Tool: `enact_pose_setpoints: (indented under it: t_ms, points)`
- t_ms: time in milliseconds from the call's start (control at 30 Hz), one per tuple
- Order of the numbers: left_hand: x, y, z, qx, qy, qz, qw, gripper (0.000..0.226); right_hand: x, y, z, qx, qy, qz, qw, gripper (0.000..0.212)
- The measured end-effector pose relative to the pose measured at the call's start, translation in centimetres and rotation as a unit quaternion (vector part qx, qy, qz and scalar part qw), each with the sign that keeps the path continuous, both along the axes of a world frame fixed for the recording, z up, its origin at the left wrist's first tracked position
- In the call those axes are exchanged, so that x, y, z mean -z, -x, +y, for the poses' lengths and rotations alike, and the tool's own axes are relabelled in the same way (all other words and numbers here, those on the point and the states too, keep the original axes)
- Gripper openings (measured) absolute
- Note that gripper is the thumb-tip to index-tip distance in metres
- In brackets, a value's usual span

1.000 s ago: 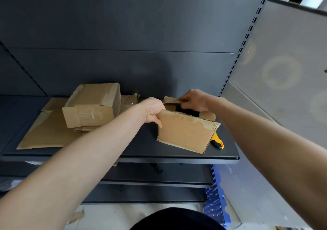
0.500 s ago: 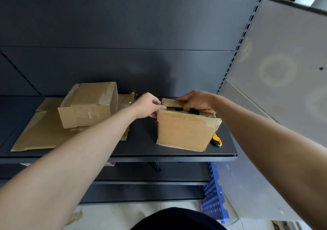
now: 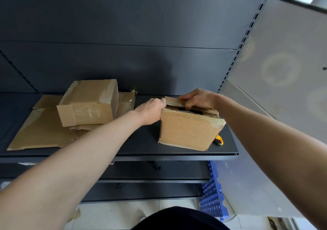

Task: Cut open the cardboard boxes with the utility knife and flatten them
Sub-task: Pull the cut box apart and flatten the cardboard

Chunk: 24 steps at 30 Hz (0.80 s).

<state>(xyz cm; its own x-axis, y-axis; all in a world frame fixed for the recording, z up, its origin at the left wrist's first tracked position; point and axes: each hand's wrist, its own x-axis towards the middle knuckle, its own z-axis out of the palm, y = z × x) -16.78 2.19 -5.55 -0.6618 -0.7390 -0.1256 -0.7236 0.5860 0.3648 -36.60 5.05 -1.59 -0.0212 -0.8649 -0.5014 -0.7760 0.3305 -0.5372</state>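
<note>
Yellow utility knife [image 3: 219, 140] behind cardboard box [image 3: 185, 132]

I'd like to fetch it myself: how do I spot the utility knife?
Find the dark metal shelf; at its right end stands an opened cardboard box. The utility knife peeks out by that box's lower right corner, mostly hidden behind it. It is the only yellow and black thing among brown cardboard.

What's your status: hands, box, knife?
Left hand grips box at left top corner. Right hand curled over rear flap, top partly open. Utility knife on shelf, right of box.
</note>
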Motion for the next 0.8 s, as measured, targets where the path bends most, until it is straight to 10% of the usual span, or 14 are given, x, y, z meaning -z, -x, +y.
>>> enact_pose_setpoints:
  t_ms: [300,567,800]
  points:
    - [-0.1,-0.4,-0.2,0.045,0.11,-0.041,0.992,0.031,-0.1,-0.1,-0.2,0.003,-0.02,-0.006,1.0,0.059]
    - [1.8,-3.1,-1.5,-0.016,-0.19,0.183,0.964,0.022,0.2,-0.1,-0.2,0.007,-0.012,0.001,1.0,0.058]
    - [1.2,-2.1,-1.5,0.004,-0.076,0.086,0.993,0.016,0.3,0.0,-0.2,0.006,-0.025,0.004,1.0,0.06]
